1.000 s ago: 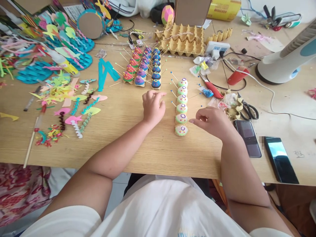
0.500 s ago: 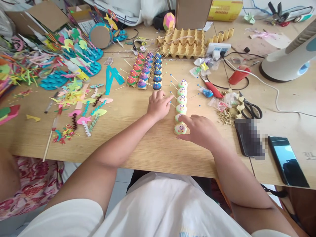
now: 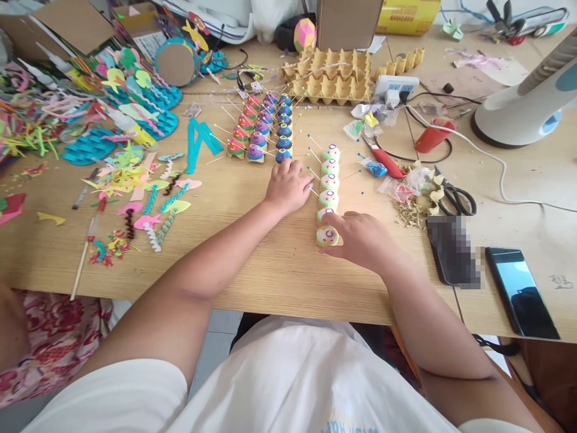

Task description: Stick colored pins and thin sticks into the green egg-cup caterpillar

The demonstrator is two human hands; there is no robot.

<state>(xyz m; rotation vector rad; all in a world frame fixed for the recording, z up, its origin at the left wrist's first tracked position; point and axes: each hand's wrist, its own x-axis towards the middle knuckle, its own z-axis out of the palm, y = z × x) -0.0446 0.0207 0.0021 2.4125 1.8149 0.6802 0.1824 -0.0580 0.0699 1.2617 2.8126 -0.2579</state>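
A strip of several white and pale green egg-carton cups [image 3: 330,181] lies on the wooden table, with blue-tipped sticks poking out on both sides. My right hand [image 3: 360,237] grips its near end, thumb and fingers around the lowest cups. Left of the strip, my left hand [image 3: 289,187] rests with fingers spread, its index finger near a blue-tipped stick; nothing shows in it. Beyond it stand three painted strips: a red and green one [image 3: 244,123], a purple one [image 3: 262,127] and a blue one [image 3: 283,129].
Paper scraps [image 3: 130,174] and blue foam pieces [image 3: 90,146] cover the left side. Bare egg cartons [image 3: 333,75] lie at the back. To the right are black scissors [image 3: 457,195], a red cup-like object [image 3: 433,135], two phones [image 3: 523,294] and a white appliance [image 3: 509,120].
The whole view has shifted slightly. My left hand sits a little closer to the blue strip's near end. My right hand keeps its hold on the white strip.
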